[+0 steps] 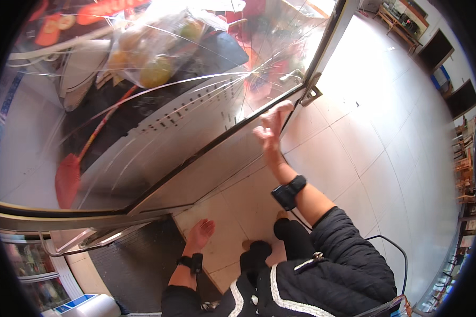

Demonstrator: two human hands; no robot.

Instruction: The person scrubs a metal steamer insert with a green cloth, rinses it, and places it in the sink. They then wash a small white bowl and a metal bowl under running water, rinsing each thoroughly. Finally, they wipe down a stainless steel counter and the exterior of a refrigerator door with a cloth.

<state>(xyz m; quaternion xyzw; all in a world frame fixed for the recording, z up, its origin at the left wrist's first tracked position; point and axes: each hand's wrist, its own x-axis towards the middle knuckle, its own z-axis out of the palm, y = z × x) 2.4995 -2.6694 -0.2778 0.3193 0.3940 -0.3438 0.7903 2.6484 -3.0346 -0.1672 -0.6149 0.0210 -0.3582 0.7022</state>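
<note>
My right hand is raised beside the metal-framed front edge of a glass display counter. Its fingers are bent with the thumb apart, and nothing shows in them; whether they touch the frame I cannot tell. Lower down, my left hand hangs empty above the floor tiles, its fingers loosely extended. Cracks spread across the counter's glass top. Beneath or behind the glass lie a clear plastic bag of round fruit, a red fly swatter and a dark flat object.
A metal latch juts from the counter's corner. Below the counter, a dark mat covers part of the floor. A white roll and a shelf unit stand at lower left. Wooden furniture lines the far wall beyond pale tiles.
</note>
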